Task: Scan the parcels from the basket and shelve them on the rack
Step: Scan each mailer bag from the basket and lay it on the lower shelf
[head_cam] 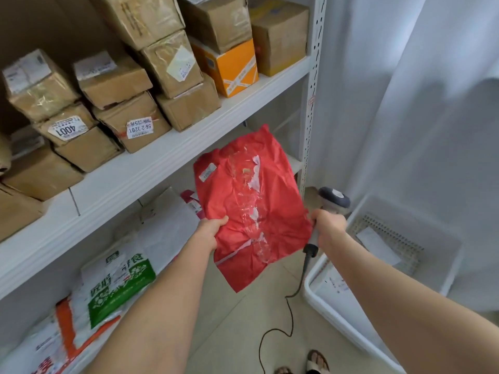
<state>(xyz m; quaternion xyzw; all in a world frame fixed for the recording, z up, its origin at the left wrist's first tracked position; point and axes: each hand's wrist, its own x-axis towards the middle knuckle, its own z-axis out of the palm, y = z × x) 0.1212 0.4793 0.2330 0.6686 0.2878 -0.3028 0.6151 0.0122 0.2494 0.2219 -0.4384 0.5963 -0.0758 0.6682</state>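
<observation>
Your left hand [212, 229] pinched the red parcel [251, 201] by its lower left edge, thumb on top, holding it up in front of the rack [162, 163], left of the basket [324, 300]. Your right hand [328, 225] was wrapped round the scanner [333, 201] handle. The scan could have missed: the label [207, 171] sat at the far corner, and the slack bag might have slid from that one-edge hold.

Parcel [248, 206] in front of rack [151, 168], basket [332, 311] at right.
Boxes [129, 122] stacked on upper shelf, soft bags [118, 282] on shelf below. Left hand [209, 230] grips parcel's left edge; right hand [328, 225] holds scanner [333, 202] just right of parcel. Basket on floor, curtain [432, 103] behind it.
</observation>
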